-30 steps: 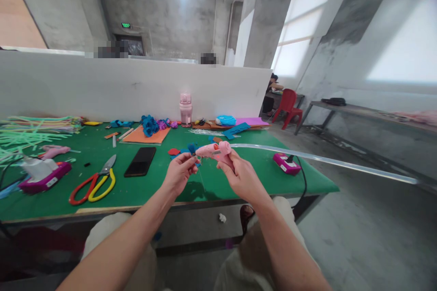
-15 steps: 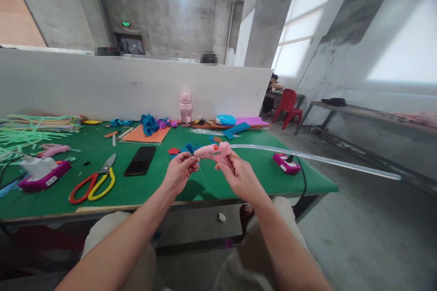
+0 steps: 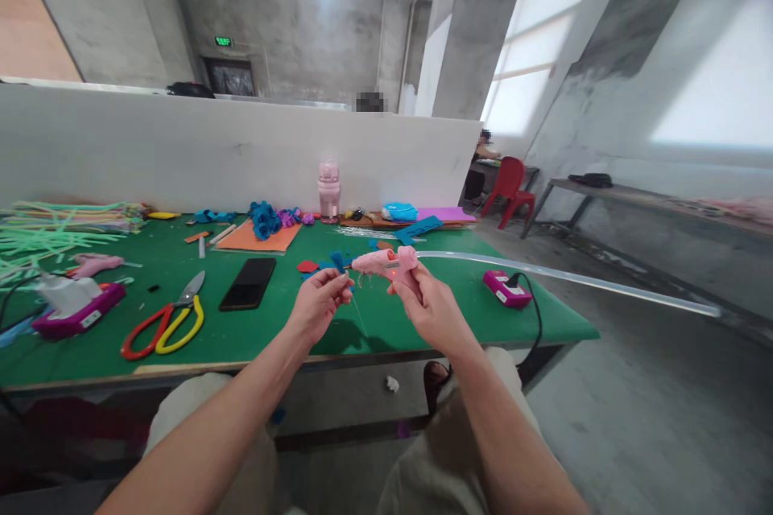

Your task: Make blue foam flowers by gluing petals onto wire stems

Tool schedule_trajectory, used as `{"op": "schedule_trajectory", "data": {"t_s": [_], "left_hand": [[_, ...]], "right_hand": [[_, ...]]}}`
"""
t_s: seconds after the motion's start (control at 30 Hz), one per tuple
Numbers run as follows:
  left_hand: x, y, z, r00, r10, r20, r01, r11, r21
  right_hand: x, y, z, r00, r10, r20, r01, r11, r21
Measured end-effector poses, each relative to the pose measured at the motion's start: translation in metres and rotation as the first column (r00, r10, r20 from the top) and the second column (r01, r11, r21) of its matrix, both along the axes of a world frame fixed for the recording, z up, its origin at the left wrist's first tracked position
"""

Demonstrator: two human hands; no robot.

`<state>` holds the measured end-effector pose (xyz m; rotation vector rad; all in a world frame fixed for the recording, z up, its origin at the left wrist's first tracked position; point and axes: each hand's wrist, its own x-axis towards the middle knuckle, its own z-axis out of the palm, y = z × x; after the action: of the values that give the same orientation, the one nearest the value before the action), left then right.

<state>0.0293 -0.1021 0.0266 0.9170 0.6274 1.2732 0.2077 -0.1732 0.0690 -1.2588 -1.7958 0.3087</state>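
My bare forearms reach out over my knees in pale trousers. My right hand (image 3: 430, 307) wraps its fingers closed around the grip of a pink plastic glue gun (image 3: 386, 263), held above the near edge of the tabletop (image 3: 362, 326) with its nozzle pointing left. A long, clear, glassy glue stick (image 3: 568, 280) runs out of the back of the gun and off to the right, past the end of the tabletop. My left hand (image 3: 319, 302) is at the nozzle, thumb and forefinger pinched together on something too small to make out, with thin glue threads hanging below.

The tabletop is covered in flat green felt. To the left lie scissors (image 3: 163, 323) with red and yellow looped handles and bare metal blades, then a glossy black phone (image 3: 248, 283), flat and rectangular. At the far left a magenta block (image 3: 77, 314) carries a white lump. To the right sits a small magenta box (image 3: 506, 289) with a black cord curling off it.

Further back are scraps of blue and red felt (image 3: 320, 264), an orange sheet (image 3: 261, 239), a bundle of thin pale green sticks (image 3: 54, 225) and a pink bottle (image 3: 328, 191) standing upright against a smooth white partition (image 3: 181, 153). Beyond, a red plastic chair (image 3: 510, 185) stands on the concrete floor.
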Motion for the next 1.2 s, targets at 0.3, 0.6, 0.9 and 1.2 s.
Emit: {"op": "schedule_trajectory", "data": {"t_s": [0.3, 0.6, 0.9, 1.2], "left_hand": [[-0.0001, -0.0005, -0.0002, 1.0, -0.016, -0.001, 0.016, 1.0, 0.008], [-0.0009, -0.0013, 0.0026, 1.0, -0.009, -0.006, 0.009, 1.0, -0.019], [-0.0009, -0.0011, 0.002, 0.999, -0.013, -0.034, 0.013, 1.0, -0.014], [-0.0009, -0.0005, 0.0002, 1.0, -0.018, -0.025, 0.018, 1.0, -0.017]], "right_hand": [[-0.0011, 0.0012, -0.0023, 0.998, 0.033, -0.047, -0.034, 0.999, -0.031], [0.0036, 0.0034, -0.0024, 0.998, -0.004, -0.061, 0.004, 1.0, -0.005], [0.0042, 0.0046, -0.0063, 0.997, 0.003, -0.083, -0.005, 1.0, -0.023], [0.0017, 0.0064, -0.0093, 0.997, -0.001, -0.072, 0.0, 1.0, -0.017]]}}
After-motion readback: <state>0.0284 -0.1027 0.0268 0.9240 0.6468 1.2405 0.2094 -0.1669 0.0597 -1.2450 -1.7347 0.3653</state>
